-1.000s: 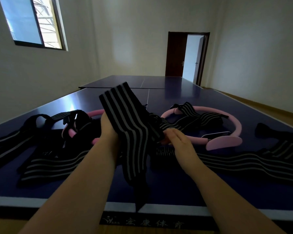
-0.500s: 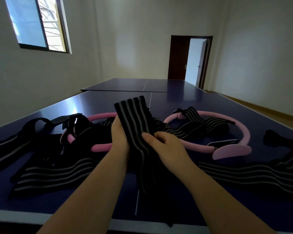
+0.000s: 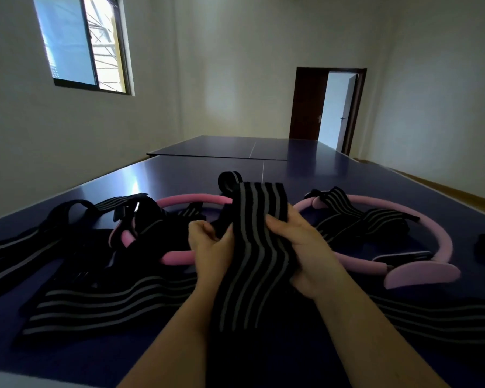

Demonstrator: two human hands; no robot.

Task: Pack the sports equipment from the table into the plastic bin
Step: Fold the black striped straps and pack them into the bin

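Both hands are on one striped wrap (image 3: 254, 247) right now — left hand (image 3: 210, 247) curled with the thumb pinching its left edge, right hand (image 3: 305, 253) closed around the right edge, fingers over the top fold. The wrap's long axis runs 12 to 6 from me: top end up near the pink rings, tail hanging down between my forearms toward the table's (image 3: 305, 169) near edge. So it's dead centre, neither hand really nearer.

Rest of the gear is on the tabletop: pink ring (image 3: 179, 257) at about 10 o'clock of my hands with black straps tangled over it, lilac ring (image 3: 443, 233) at 2 o'clock, loose striped wrap (image 3: 104, 306) at 8.

No plastic bin anywhere in view, so I can't tell which way the carry goes. My guess is I'm folding this one first.
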